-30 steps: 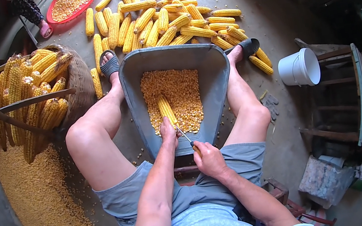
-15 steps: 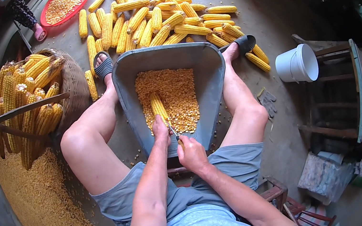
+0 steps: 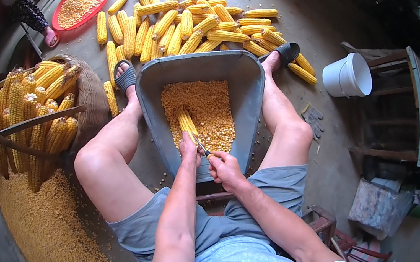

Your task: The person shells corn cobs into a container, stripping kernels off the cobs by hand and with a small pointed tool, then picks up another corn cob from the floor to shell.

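Gripping a corn cob (image 3: 187,125) left-handed, right hand (image 3: 224,166) pressing a tool (image 3: 201,147) against it.

A bare grey concrete floor (image 3: 313,17) is seen, lit evenly by daylight. Loose yellow kernels (image 3: 49,238) are heaped along the left. A white plastic bucket (image 3: 347,76) is set at the right, just beside a worn wooden frame (image 3: 387,116). A red basin (image 3: 82,5) of kernels is placed at the top left.
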Available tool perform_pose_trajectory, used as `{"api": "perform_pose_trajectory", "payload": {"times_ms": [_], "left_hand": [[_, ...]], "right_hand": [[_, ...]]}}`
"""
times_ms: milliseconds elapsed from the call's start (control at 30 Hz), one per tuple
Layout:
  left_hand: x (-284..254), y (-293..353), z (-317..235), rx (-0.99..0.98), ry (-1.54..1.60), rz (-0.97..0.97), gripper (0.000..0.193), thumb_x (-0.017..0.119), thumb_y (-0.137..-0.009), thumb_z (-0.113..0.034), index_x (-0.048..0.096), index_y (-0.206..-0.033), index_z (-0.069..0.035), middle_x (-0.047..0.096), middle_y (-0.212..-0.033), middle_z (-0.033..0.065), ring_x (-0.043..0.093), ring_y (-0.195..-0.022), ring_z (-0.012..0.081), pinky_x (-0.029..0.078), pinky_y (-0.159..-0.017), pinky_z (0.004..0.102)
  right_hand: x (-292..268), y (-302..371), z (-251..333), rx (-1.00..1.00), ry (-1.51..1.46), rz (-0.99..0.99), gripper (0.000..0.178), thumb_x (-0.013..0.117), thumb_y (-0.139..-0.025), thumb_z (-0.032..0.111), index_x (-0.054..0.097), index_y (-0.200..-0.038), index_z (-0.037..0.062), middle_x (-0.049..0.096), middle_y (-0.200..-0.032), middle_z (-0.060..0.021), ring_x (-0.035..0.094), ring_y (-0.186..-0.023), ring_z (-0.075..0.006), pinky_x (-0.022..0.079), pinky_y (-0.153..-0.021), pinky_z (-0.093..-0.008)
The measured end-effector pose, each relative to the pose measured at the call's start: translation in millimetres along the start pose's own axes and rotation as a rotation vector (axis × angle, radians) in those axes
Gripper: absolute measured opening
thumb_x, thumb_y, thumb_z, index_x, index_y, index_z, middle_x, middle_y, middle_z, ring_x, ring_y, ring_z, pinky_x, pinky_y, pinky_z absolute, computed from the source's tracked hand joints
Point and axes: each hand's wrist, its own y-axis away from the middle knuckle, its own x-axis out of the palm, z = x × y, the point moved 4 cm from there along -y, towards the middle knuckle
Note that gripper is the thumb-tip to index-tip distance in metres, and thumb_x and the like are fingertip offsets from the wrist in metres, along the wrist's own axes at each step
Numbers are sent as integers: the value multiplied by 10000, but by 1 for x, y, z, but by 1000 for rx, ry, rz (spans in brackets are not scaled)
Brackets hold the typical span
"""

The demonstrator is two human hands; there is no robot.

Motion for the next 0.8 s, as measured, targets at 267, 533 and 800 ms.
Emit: {"api": "perform_pose_trajectory", "payload": {"times_ms": [267,533,800], "left_hand": [[0,12,6,-124,36,106,413,336,-1001,-483,530,-1017,-118,581,-752,73,546,-530,177,386,-383,285],[-3,16,0,-207,18,174,491,316,-992,-515,518,-1113,-84,594,-787,109,553,-573,195,438,-451,297],[5,14,13,-260,108,144,475,332,-954,-501,534,-1115,-102,633,-844,127,620,-660,229,520,-562,364]], "right_hand": [[-47,-4,93,-836,1060,141,233,595,-879,173,660,-1052,30,665,-766,-152,660,-677,-295,529,-648,-371],[-57,7,107,-992,1252,-7,207,582,-869,143,606,-1037,26,637,-813,-224,630,-778,-394,510,-709,-470],[-22,50,31,-872,1144,-131,298,612,-843,113,589,-1120,6,628,-878,-216,623,-814,-383,518,-747,-443]]}}
